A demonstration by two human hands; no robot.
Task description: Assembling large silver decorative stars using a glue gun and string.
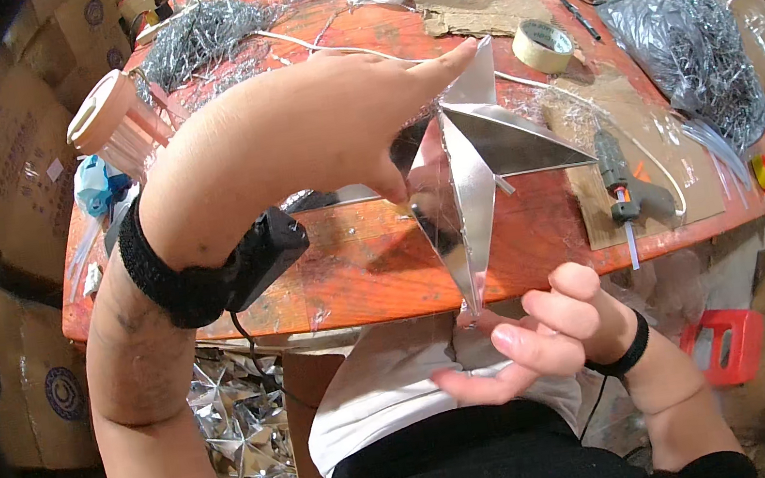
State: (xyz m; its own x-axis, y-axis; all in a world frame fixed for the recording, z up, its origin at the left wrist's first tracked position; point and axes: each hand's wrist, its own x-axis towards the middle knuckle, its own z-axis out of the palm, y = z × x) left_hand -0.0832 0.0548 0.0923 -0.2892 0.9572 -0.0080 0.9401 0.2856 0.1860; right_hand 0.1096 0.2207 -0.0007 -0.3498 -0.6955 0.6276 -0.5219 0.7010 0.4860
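A: What do we find at the fingers?

B: On the left hand (316,116), we see thumb and fingers spread wide, holding a silvery star (467,178) at its upper left. On the right hand (562,331), we see the fingers loosely curled and parted; one fingertip is at the star's lower tip, though we cannot tell whether it pinches.

A: Where do we place the star?

B: We locate it between the two hands, over the near edge of the red table (357,267), one long point directed toward the wearer.

A: And farther out?

B: To the right we note a glue gun (614,169) on a cardboard sheet (686,172), a tape roll (529,54) and a bag of tinsel (695,58); to the left, a lidded cup (123,129). Below the table's edge, we mark more silver stars (242,425).
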